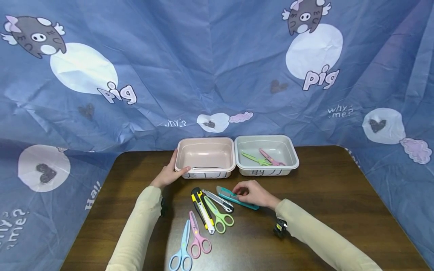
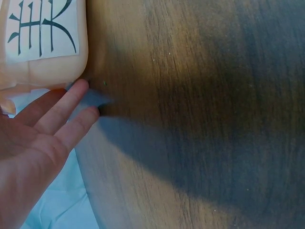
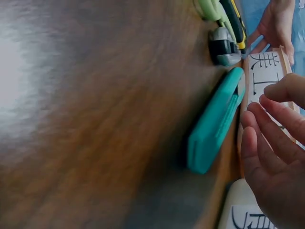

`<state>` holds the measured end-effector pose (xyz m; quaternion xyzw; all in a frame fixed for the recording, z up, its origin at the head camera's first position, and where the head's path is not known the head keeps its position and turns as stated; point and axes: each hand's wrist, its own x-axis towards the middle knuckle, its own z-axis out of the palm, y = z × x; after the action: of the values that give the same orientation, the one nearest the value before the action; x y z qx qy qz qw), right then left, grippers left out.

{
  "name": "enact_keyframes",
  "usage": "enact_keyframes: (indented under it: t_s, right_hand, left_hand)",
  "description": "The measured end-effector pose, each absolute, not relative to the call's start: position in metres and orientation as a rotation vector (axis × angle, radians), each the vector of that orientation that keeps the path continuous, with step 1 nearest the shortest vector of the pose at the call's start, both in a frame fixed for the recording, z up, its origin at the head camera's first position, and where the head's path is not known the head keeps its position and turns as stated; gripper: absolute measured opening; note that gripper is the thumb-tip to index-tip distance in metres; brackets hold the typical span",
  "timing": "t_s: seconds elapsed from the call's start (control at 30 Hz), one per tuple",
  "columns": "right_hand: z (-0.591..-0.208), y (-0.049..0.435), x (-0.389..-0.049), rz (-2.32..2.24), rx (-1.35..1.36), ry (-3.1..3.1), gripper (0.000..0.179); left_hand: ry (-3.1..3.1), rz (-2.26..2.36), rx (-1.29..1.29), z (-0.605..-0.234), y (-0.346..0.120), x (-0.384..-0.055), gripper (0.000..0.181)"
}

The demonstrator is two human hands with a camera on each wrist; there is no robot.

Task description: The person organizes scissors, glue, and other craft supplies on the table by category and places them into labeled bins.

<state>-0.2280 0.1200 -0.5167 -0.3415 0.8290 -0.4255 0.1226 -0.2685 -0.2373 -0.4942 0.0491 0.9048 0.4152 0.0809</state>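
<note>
Straight-fingered left hand (image 1: pixel 168 174) likely steadies rectangular pink plastic bin (image 1: pixel 207 153). Loose-fingered, empty right hand (image 1: pixel 253 194) overhangs slim teal plastic cutter (image 3: pixel 213 126).

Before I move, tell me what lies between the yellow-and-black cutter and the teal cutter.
Between the yellow-and-black cutter and teal cutter, the head view shows green scissors and a silver cutter.

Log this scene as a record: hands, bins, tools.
left hand: touching corner of pink rectangular plastic bin
right hand: at teal plastic cutter, contact unclear
in pink bin: slim item, mostly hidden
in grey rectangular plastic bin: green scissors, pink scissors
also on brown wood-grain table: yellow-black cutter, silver-black cutter, green scissors, pink scissors, blue scissors
</note>
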Motion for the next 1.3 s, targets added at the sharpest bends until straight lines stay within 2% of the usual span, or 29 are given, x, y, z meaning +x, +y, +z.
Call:
enact_keyframes:
  t_s: [0.47,0.93,1.3]
  right_hand:
    - [-0.530,0.138,-0.221,-1.216,-0.918,2.429,0.028]
    - [-0.532,0.140,-0.219,-1.094,-1.023,2.498,0.041]
    - [-0.534,0.136,-0.219,-1.056,-1.012,2.555,0.041]
  left_hand:
    - [2.660,1.298,0.127,-0.497,-0.237,-0.270,0.099]
    - [2.657,1.263,0.106,-0.494,-0.236,-0.269,0.100]
    - [2.627,1.320,0.106,-0.498,-0.238,-0.271,0.100]
